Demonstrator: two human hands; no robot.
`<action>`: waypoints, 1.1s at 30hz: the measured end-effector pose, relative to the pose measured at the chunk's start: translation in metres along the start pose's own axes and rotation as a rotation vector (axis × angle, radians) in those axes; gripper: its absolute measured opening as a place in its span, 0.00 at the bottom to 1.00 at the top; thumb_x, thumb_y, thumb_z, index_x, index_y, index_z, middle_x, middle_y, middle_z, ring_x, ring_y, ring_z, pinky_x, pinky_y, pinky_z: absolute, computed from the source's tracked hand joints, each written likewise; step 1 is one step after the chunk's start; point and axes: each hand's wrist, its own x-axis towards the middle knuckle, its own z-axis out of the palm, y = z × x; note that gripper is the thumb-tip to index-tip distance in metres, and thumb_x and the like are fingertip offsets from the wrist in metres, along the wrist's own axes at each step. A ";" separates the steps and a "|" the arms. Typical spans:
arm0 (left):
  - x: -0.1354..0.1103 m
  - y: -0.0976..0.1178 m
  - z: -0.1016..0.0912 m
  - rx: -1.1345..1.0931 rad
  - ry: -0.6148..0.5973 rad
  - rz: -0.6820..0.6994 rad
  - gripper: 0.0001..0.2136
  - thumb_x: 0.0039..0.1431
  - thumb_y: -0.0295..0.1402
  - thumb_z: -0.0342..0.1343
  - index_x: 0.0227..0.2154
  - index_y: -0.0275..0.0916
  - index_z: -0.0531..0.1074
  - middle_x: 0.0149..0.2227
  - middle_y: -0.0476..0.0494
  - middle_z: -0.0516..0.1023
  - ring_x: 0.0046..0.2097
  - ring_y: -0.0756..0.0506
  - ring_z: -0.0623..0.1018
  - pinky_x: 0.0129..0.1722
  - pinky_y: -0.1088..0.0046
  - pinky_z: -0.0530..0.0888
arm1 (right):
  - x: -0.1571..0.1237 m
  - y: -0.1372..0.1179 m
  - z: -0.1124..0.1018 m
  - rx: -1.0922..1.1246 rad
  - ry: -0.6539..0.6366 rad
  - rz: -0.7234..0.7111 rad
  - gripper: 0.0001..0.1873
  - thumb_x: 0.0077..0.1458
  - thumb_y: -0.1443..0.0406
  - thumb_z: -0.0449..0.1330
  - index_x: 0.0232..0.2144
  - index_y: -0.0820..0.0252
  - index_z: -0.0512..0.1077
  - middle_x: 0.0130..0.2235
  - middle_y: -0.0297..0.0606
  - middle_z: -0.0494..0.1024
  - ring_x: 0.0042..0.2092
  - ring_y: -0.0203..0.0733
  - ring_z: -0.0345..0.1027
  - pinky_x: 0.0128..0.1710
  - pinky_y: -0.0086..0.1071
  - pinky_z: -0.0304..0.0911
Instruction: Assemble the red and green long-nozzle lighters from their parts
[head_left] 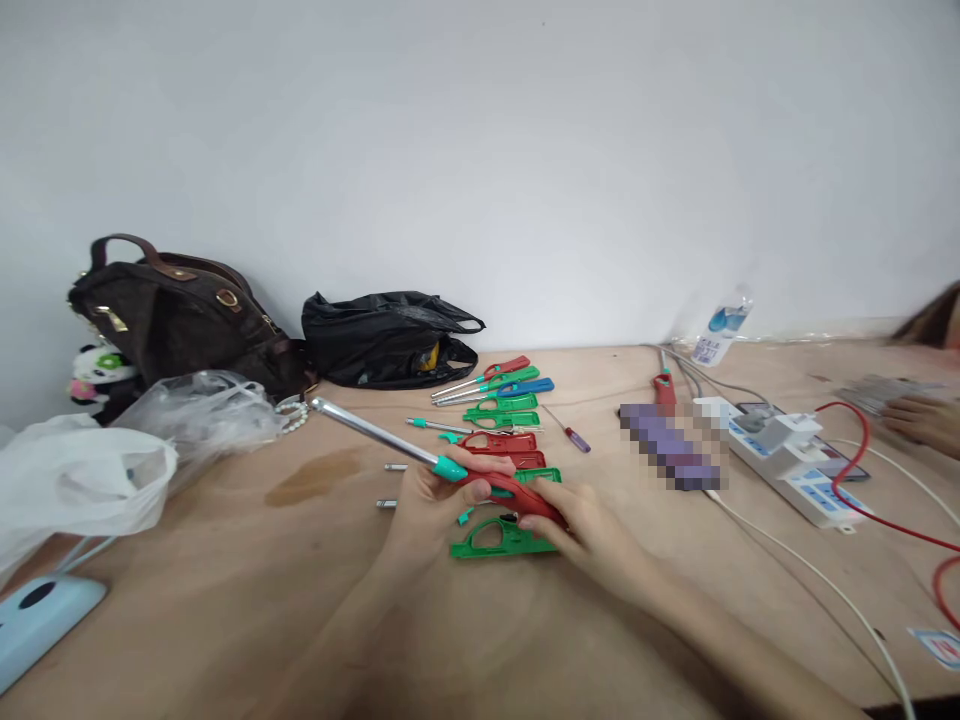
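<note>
Tabletop (262, 640), near edge: light blue device (52, 625) at far left of view, partly cut off; small sticker (937, 648) at right, close to the table edge.

Centre near: open green casing (506, 540) lying flat below the hands, its right end partly hidden by the right hand.

Hands, just above: both narrow, closed on one red lighter (525, 492), which is held over the row of parts. Left hand (431, 495) grips the front of the handle, thumb beside the trigger opening; right hand (592, 520) pinches the rear end between thumb and fingers. Metal tube (375, 437) of this lighter points left and away, with a teal collar (450, 468) at its base.

Behind the hands: second green casing (551, 476), partly covered; red casing (517, 442) further off. White plastic bag (90, 480) at left, brown stain (315, 477) between it and the parts. Right side: white power strip (817, 497) with red cable (862, 450); purple item (667, 445), blurred out, identity cannot be told. Screwdriver (577, 440) just right of the casings. Another person's hand (926, 420) at the right edge.

Far: bead bracelet (292, 413) at left; blue lighter (529, 387), green lighter (517, 376) and another red lighter (508, 368) side by side at centre. Behind: brown handbag (180, 320), black plastic bag (382, 340); bottle (724, 325) at right, tilted, near the wall (525, 150).
</note>
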 end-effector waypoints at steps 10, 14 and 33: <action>-0.006 -0.009 0.004 -0.032 -0.012 0.039 0.09 0.45 0.35 0.71 0.28 0.40 0.79 0.30 0.43 0.80 0.40 0.39 0.79 0.43 0.61 0.76 | -0.008 0.026 0.011 -0.203 0.201 -0.223 0.14 0.66 0.58 0.50 0.39 0.58 0.72 0.34 0.43 0.78 0.34 0.45 0.70 0.33 0.34 0.61; -0.003 -0.012 0.002 -0.019 0.012 0.103 0.10 0.40 0.31 0.73 0.21 0.41 0.76 0.28 0.45 0.78 0.38 0.41 0.77 0.43 0.63 0.73 | -0.010 0.026 0.012 -0.223 0.202 -0.209 0.15 0.66 0.58 0.50 0.39 0.58 0.73 0.32 0.43 0.78 0.32 0.45 0.70 0.30 0.34 0.61; 0.007 -0.019 -0.017 -0.274 0.304 -0.141 0.14 0.48 0.35 0.70 0.19 0.34 0.72 0.23 0.50 0.71 0.29 0.51 0.70 0.33 0.75 0.70 | -0.012 0.009 0.015 0.145 0.118 0.022 0.14 0.58 0.55 0.60 0.41 0.57 0.75 0.30 0.36 0.79 0.30 0.42 0.69 0.30 0.32 0.62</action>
